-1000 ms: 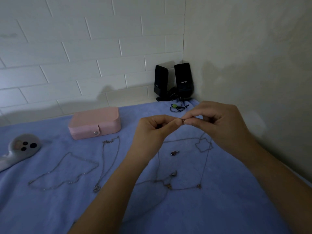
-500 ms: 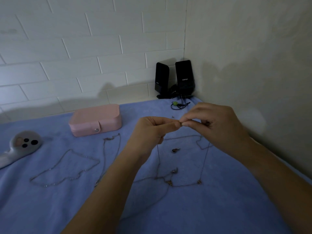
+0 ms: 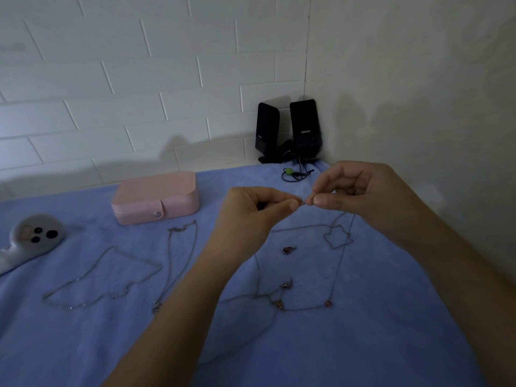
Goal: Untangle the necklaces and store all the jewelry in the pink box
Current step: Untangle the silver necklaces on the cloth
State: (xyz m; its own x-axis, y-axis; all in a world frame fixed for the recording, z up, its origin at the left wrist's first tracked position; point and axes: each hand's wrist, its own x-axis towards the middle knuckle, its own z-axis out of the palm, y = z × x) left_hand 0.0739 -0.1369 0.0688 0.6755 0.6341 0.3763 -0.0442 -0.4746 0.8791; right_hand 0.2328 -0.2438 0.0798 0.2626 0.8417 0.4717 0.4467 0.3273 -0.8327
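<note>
Left hand and right hand each pinch one end of a charm necklace, raised above the blue cloth. Pink jewelry box sits closed behind them to the left.

A surface covered in blue cloth is set into a wall corner. On it are laid a closed pink box toward the back, a grey-white device at the left edge, a spread thin chain and a narrow looped chain side by side. To the right are a loose pendant and the lower part of a chain with small charms. Black speakers and a coiled cord are placed at the far corner.
</note>
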